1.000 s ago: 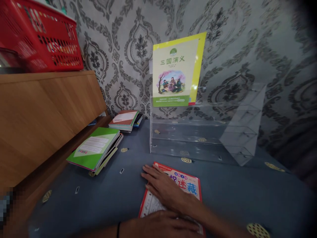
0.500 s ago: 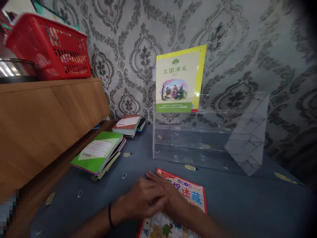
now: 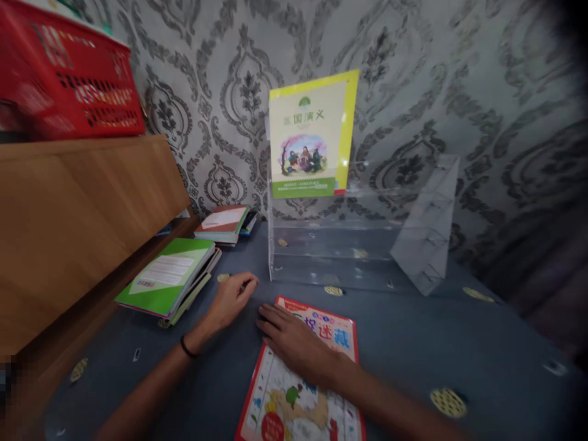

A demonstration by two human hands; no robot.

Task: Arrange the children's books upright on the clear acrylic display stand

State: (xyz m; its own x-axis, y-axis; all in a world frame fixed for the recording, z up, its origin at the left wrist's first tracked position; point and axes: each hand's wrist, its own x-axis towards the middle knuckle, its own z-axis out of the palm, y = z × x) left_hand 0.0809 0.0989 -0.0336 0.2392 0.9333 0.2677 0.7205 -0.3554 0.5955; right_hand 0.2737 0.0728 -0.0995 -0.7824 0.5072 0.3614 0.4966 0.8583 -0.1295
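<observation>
My right hand point(image 3: 296, 346) lies flat, fingers extended, across a red-bordered picture book point(image 3: 312, 401) with colourful Chinese lettering on its cover. Its fingertips reach past the book's left edge. Just up and to the left, my left hand point(image 3: 232, 299), with a black band on the wrist, hovers over the dark table. Its fingers are loosely bent, the thumb is apart from them, and nothing shows in the grasp. Closest to that hand is a stack of books topped by a green book point(image 3: 172, 275).
A clear acrylic rack point(image 3: 335, 251) stands behind the picture book. On its top tier a pale green storybook point(image 3: 303, 147) leans over a yellow-edged one. Another book stack point(image 3: 223, 222) lies farther back. At left, a red basket point(image 3: 92, 86) sits on a wooden cabinet point(image 3: 87, 202).
My left hand has parted from my right hand and moved up and left, toward the green book. My right hand remains on the picture book. The view has shifted somewhat right.
</observation>
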